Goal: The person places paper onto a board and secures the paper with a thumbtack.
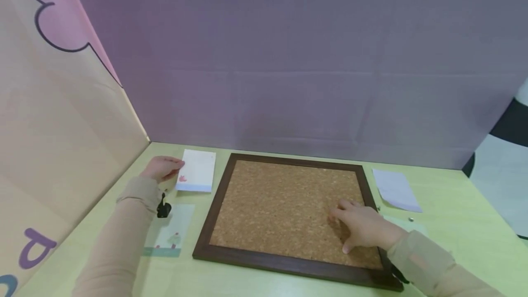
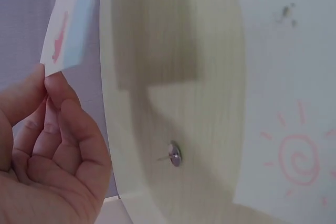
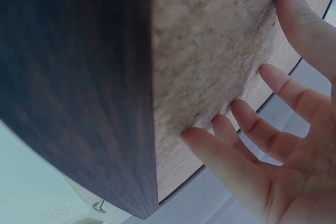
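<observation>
At the back left, my left hand (image 1: pixel 162 168) pinches the left edge of a white paper card (image 1: pixel 200 168) between thumb and fingertips. The card has a blue strip along its bottom and a small red drawing; in the left wrist view it is lifted off the table and casts a shadow. A dark-framed cork board (image 1: pixel 280 210) lies in the middle of the table. Over its right part is my right hand (image 1: pixel 365 226), fingers spread and loosely bent. In the right wrist view its fingertips (image 3: pixel 197 137) rest at the cork surface, holding nothing.
A second card with a drawn tree (image 1: pixel 165 237) lies left of the board, partly under my left forearm. A metal thumbtack (image 2: pixel 175 154) lies beside it. Right of the board are a white sheet (image 1: pixel 396 189), another tack (image 1: pixel 410 219) and a pale card (image 1: pixel 406 225) partly covered by my wrist.
</observation>
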Motion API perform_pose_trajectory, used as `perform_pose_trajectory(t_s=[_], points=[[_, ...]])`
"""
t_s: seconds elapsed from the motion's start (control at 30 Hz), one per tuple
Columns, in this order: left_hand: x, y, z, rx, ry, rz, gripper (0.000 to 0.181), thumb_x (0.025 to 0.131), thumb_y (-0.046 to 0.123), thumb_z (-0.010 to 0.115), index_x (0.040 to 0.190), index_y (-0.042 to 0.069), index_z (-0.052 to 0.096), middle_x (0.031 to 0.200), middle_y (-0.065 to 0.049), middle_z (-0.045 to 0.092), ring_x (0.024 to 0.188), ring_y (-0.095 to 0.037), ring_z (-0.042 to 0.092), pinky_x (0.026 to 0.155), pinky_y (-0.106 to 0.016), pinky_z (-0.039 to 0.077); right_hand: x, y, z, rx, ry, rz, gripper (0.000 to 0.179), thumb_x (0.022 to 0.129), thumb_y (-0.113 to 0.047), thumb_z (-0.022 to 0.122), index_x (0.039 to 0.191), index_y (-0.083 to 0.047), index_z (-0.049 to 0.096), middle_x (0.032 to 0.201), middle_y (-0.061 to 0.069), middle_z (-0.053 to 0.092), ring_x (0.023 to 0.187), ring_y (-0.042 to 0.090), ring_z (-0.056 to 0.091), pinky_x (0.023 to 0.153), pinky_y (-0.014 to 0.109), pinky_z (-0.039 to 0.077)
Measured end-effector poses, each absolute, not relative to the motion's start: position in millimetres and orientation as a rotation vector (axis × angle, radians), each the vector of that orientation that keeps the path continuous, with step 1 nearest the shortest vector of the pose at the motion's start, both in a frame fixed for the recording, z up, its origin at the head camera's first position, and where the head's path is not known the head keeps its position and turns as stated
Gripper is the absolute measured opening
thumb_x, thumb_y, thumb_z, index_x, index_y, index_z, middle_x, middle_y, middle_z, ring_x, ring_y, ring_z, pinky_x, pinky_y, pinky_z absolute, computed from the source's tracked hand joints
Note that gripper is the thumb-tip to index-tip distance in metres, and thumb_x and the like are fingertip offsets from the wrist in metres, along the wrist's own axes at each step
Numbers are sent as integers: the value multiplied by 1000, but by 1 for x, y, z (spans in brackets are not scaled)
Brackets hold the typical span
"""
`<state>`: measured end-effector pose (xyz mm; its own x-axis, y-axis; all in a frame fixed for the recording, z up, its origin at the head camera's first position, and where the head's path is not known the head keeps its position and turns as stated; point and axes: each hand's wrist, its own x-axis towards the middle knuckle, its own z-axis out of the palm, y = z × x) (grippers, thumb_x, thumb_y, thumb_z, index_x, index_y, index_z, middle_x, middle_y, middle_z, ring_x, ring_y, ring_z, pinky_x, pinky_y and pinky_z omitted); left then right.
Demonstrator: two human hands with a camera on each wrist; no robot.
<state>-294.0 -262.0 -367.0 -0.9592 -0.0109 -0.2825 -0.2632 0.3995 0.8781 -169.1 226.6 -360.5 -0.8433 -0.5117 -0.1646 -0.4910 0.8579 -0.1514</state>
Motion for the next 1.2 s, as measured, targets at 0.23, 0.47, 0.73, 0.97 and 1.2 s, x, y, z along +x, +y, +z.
perform_pose_trajectory(t_s=[0.23, 0.47, 0.73, 0.97, 1.2], points=[[-297, -261, -369, -188, 2424, 1599, 48, 95, 17, 56, 130, -13, 45, 76, 14, 57, 69, 3, 53, 66, -14, 50, -171, 228, -362, -784, 2831, -147, 61, 52, -34, 88, 104, -19, 58, 99, 0, 49, 82, 20, 50, 54, 32, 41], [-299, -248, -369, -92, 2405, 1608, 47, 96, 16, 55, 130, -14, 45, 75, 13, 57, 68, 2, 53, 65, -13, 49, -171, 228, -362, -752, 2826, -151, 62, 52, -34, 88, 105, -19, 58, 98, -1, 49, 81, 18, 48, 54, 31, 39], [-300, -231, -366, -51, 2398, 1556, 46, 97, 19, 54, 130, -12, 46, 85, 9, 58, 74, 1, 53, 70, -14, 49, -171, 227, -362, -753, 2823, -149, 63, 52, -35, 87, 106, -20, 58, 98, -1, 49, 81, 18, 47, 54, 31, 39], [-302, -218, -366, -31, 2437, 1489, 46, 97, 21, 53, 130, -11, 47, 109, -5, 60, 83, -1, 55, 86, -24, 51, -169, 228, -362, -767, 2813, -163, 60, 53, -36, 86, 103, -21, 57, 92, -3, 45, 74, 15, 41, 51, 28, 35], [-304, -205, -371, -25, 2434, 1489, 45, 96, 19, 54, 130, -11, 48, 120, -17, 60, 82, 0, 56, 81, -20, 52, -169, 228, -362, -760, 2819, -156, 60, 53, -34, 87, 103, -20, 58, 93, -3, 47, 76, 16, 43, 52, 28, 36]])
